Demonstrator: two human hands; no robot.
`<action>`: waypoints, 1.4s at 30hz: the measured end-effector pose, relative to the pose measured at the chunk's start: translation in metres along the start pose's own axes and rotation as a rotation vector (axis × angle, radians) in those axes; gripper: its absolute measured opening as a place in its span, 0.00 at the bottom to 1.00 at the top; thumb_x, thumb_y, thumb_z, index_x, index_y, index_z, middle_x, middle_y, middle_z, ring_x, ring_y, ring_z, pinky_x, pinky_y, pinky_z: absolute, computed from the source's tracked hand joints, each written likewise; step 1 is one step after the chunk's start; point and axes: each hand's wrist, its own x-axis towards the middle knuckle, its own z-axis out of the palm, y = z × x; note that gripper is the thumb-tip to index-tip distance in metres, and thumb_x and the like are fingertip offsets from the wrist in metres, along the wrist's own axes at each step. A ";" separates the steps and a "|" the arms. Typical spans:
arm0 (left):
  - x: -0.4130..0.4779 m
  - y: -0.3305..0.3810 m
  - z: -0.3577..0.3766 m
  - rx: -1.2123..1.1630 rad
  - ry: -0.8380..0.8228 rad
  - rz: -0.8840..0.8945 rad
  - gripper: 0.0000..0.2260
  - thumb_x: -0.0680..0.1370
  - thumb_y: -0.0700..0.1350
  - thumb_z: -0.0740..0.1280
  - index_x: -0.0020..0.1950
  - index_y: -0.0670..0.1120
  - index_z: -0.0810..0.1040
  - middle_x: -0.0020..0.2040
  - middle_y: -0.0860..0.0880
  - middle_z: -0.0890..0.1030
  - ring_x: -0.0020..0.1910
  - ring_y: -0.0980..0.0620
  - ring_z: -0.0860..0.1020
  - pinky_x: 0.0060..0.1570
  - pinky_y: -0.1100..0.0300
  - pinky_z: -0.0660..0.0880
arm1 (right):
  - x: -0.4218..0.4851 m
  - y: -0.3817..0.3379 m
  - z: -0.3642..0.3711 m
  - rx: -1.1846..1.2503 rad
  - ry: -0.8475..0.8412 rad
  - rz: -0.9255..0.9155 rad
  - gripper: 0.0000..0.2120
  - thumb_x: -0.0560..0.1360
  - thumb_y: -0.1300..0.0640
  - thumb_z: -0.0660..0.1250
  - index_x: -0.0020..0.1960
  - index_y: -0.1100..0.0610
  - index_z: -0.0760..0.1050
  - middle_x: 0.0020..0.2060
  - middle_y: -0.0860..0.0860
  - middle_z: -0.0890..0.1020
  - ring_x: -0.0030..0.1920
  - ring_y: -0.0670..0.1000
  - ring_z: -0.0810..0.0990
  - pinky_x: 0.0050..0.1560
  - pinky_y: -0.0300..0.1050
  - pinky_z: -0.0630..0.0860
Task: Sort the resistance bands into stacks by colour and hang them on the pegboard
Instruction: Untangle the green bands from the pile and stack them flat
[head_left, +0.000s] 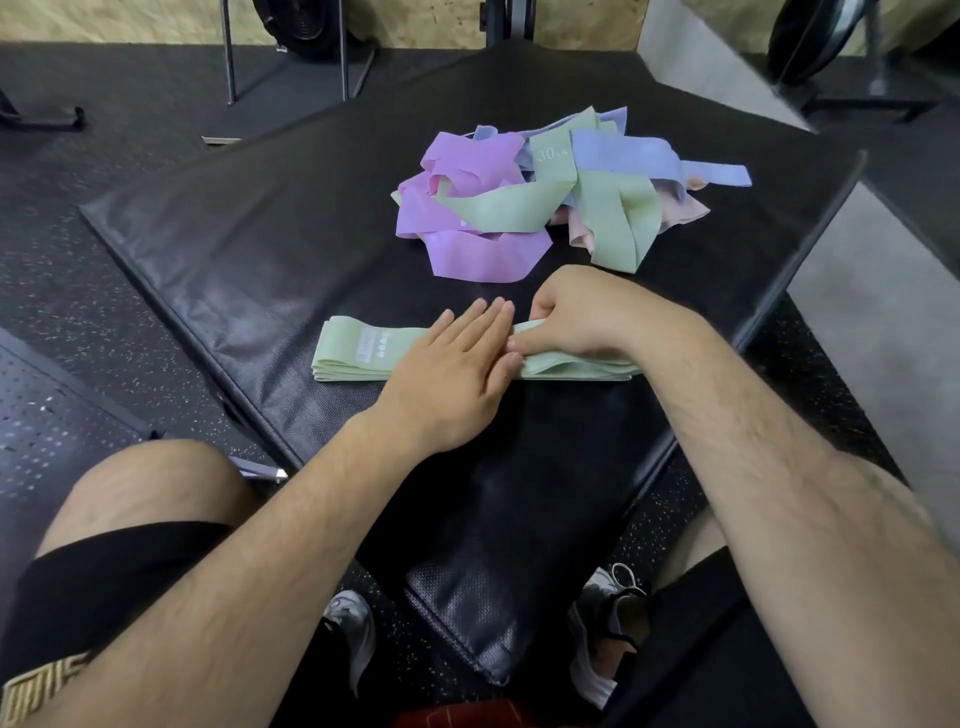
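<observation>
Green bands (349, 358) under flat left hand (453, 385)

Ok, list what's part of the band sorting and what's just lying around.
Job: green stack, pressed by left hand, pinched by right hand; mixed pile of bands; perforated board.
Lying about: black disc, metal legs, shoes.

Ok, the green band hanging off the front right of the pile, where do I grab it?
Pinch the green band at its near looped end, coming from your side with the right hand, which now grips the green stack. That end lies bare on the mat, pointing toward you, while its far part seems to run under a blue band, so pull it toward yourself.
</observation>
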 end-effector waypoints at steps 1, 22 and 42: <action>0.000 -0.001 0.001 0.009 -0.003 -0.004 0.32 0.81 0.61 0.41 0.81 0.47 0.55 0.81 0.51 0.57 0.80 0.53 0.53 0.76 0.58 0.44 | -0.001 0.001 -0.002 0.014 -0.014 -0.007 0.20 0.70 0.40 0.76 0.41 0.58 0.81 0.33 0.50 0.77 0.35 0.51 0.74 0.37 0.45 0.68; 0.022 0.037 0.004 0.007 -0.045 0.093 0.30 0.82 0.59 0.46 0.81 0.45 0.53 0.81 0.50 0.56 0.80 0.53 0.52 0.79 0.57 0.45 | -0.024 0.033 -0.012 0.031 0.031 0.014 0.08 0.71 0.48 0.75 0.41 0.53 0.83 0.37 0.53 0.85 0.38 0.52 0.82 0.35 0.43 0.71; 0.020 0.038 0.010 -0.004 0.004 0.087 0.22 0.85 0.58 0.47 0.79 0.61 0.60 0.81 0.50 0.58 0.80 0.53 0.54 0.78 0.56 0.46 | -0.049 0.088 0.009 0.122 0.297 -0.168 0.01 0.75 0.54 0.74 0.45 0.49 0.83 0.46 0.47 0.78 0.44 0.48 0.78 0.48 0.43 0.73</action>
